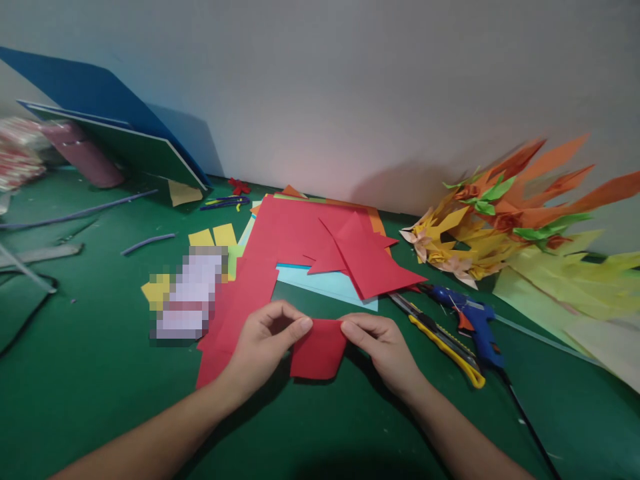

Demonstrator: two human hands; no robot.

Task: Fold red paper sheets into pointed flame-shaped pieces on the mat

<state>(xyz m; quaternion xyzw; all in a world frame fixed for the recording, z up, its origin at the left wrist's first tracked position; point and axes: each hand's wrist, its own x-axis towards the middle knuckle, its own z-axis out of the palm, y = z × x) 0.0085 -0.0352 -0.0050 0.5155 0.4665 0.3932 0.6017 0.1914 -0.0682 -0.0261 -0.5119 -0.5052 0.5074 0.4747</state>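
Note:
A small red piece of paper [319, 350] hangs between my two hands above the green table. Its top left corner is pinched between the thumb and fingers of my left hand [267, 340]. On the other side, my right hand [377, 343] pinches the top right corner the same way. Larger red paper sheets [245, 293] lie beyond and to the left of my left hand. Past the held piece, pointed red paper cutouts [367, 257] rest on a stack of coloured paper, with a light blue sheet [330, 283] partly under them.
To the right lie a yellow utility knife [445, 343] and a blue glue gun [470, 317] with its cord. Orange and yellow paper flowers [500, 220] stand behind them. At left are a pixelated object [190, 293], yellow paper squares [225, 235], and a pink bottle [85, 153] by leaning boards.

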